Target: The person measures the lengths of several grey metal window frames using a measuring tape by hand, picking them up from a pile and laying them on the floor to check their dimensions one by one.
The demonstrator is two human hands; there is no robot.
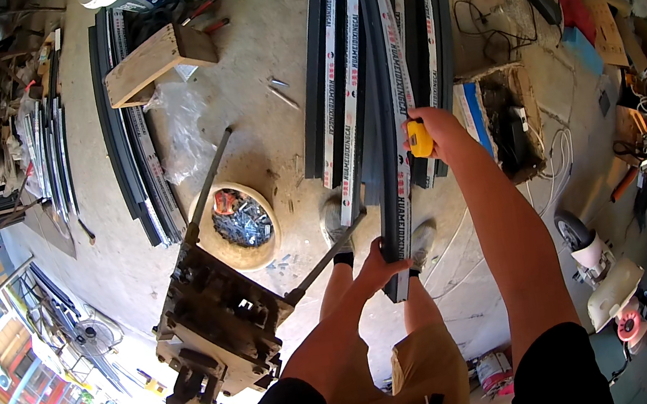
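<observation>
My left hand (pixel 376 268) is closed around the near end of a long dark grey metal profile (pixel 399 190) with a printed white film strip along it. The profile points away from me over the floor. In my right hand (pixel 442 130) is a yellow tape measure (pixel 419 139), held against the profile's right side farther up. Whether its blade is pulled out, I cannot tell. More film-striped profiles (pixel 340 81) lie side by side on the floor ahead, under and around the held one. My shoes stand on either side of its near end.
A dark metal machine (pixel 219 316) with long bar handles stands at my left. Beyond it are a round tub (pixel 240 260) of small metal pieces, clear plastic film (pixel 182 123), a wooden stool (pixel 142 68) and another profile bundle (pixel 137 147). At right lie a carton (pixel 527 85) and cables (pixel 560 156).
</observation>
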